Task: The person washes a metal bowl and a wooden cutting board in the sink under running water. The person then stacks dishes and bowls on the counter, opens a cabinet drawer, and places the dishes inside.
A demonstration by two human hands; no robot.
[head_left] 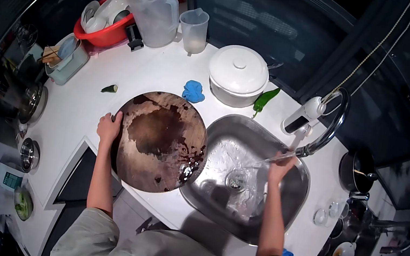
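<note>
My left hand (109, 127) grips the left rim of a round wooden cutting board (141, 163), thumb on top and the other fingers partly hidden. The board lies on the counter with its right edge at the sink. Dark wet patches and reddish-brown bits cover much of its top. Over the right side of the metal sink (227, 126), my right hand (281, 166) closes around the end of the curved faucet (317, 145); its fingertips are partly hidden. Water (263, 164) streams leftward from there into the sink, near the drain (236, 179).
Behind the sink stand a lidded white pot (238, 71), a green pepper (264, 101) and a crumpled blue cloth-like item (194, 91). Plastic jugs (159, 21) and a red basin (101, 36) sit at the back left. Small glasses (321, 216) are right of the sink.
</note>
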